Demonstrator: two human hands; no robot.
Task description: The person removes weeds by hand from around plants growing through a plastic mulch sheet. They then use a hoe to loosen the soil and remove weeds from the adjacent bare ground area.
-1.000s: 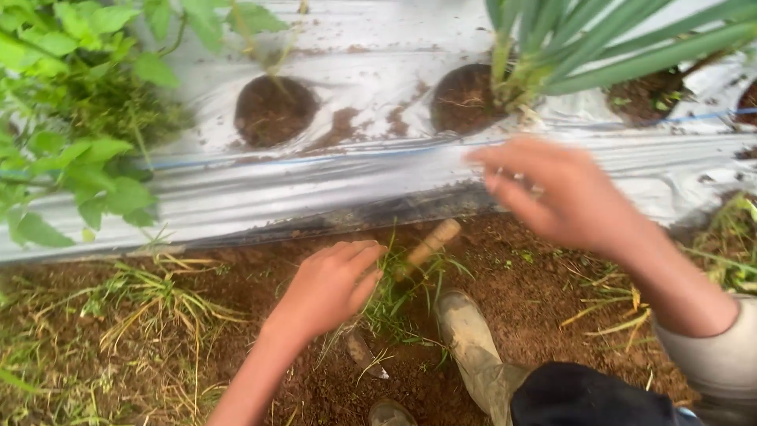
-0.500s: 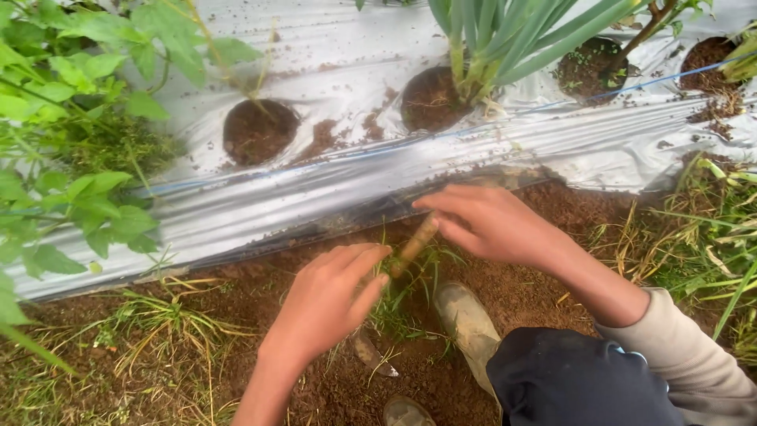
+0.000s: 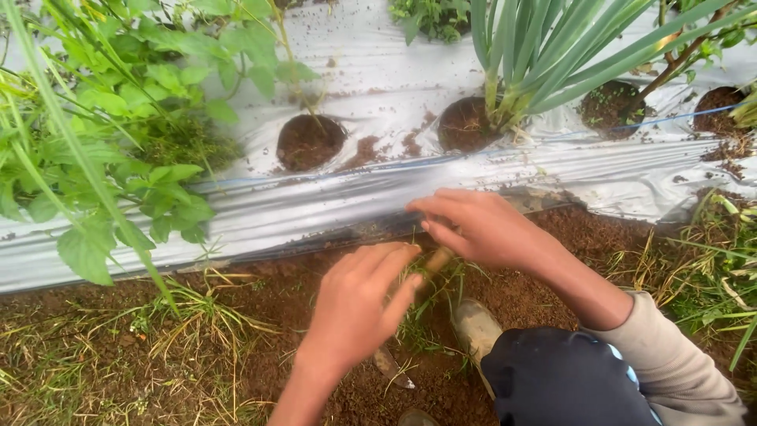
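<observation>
- Plastic mulch sheet, silvery and streaked with soil, spans the view from left to right over a raised bed; its lower edge meets the bare brown soil of the furrow where the person crouches.
- Leafy green plant fills the upper left and hangs over the sheet.
- Long-leaved onion-like plant rises from a planting hole at the upper middle; an open planting hole of dark soil lies to its left, and others lie further right.
- Thin blue line runs along the sheet just below the holes.
- Dry and green grass lies scattered over the furrow at left, and more at the far right.
- Dark trouser knee and a pale sleeve sit at the lower right, with a muddy boot on the soil just left of the knee.
- Left hand reaches up from the bottom edge, fingers stretched and loosely curled against a tuft of green weeds; whether it actually grips the blades cannot be told.
- Right hand comes in from the right, just above the left one, fingers bent down around the top of a small wooden handle.
- That handle stands tilted between the two hands, in the weeds just below the sheet's edge; its lower end is hidden behind the left hand's fingers.
</observation>
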